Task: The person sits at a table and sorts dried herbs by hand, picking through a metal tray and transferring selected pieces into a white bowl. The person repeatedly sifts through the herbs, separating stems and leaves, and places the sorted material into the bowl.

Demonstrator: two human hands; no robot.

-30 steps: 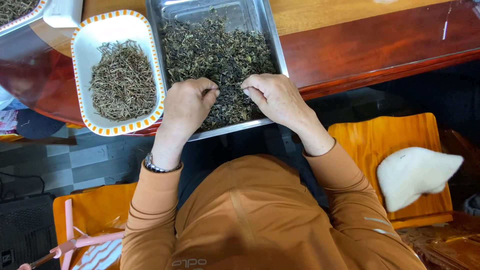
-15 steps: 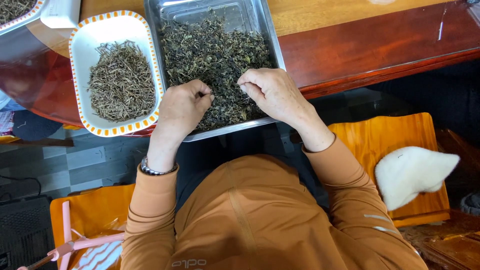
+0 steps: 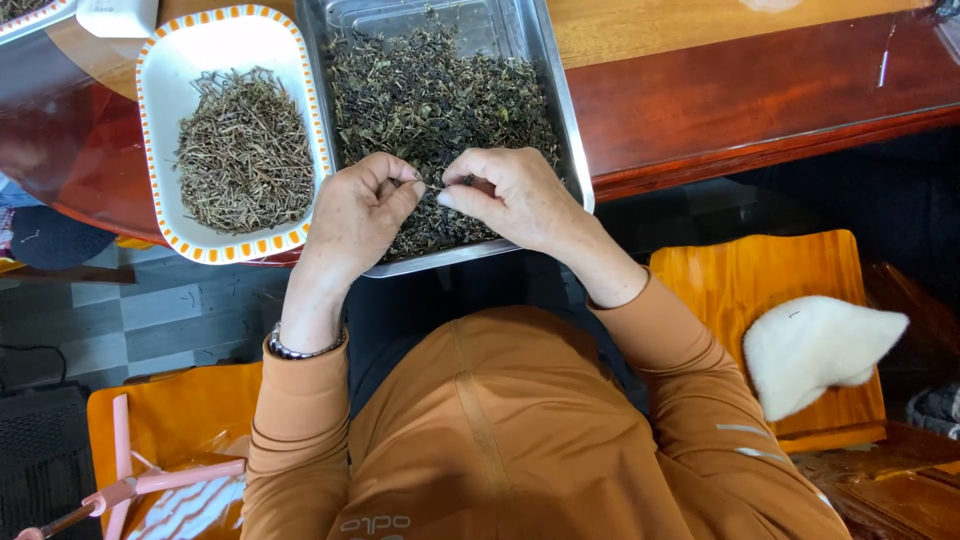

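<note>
Now both hands are low over the near end of the metal tray [image 3: 555, 110], fingertips almost meeting. Left hand [image 3: 355, 215] is curled, thumb and forefinger pinched on one end of a thin stem [image 3: 432, 187]; right hand [image 3: 505, 195] is pinched on the other end, so the little stem bridges the narrow gap between them. Both hands are closed down on that one piece, the other fingers tucked in.

Directly beneath and beyond the hands lies the heap of dark dried leaves [image 3: 440, 95], filling most of the tray, with a bare patch of metal at the far end. The tray's near edge juts out past the bench [image 3: 760, 90], right under the wrists.

Just off to the left of the left hand sits a white dish [image 3: 160, 110] with an orange-checked rim, holding a pile of pale sorted stems [image 3: 245, 150]; dish and tray stand side by side, very close.

On the left wrist, a metal bracelet [image 3: 300, 350] shows at the orange sleeve's cuff. Well to the right of the right forearm, an orange wooden stool [image 3: 750, 280] carries a white cushion [image 3: 815, 350]. Down left of the left elbow, a pink-framed object [image 3: 130, 480] lies on another orange seat.
</note>
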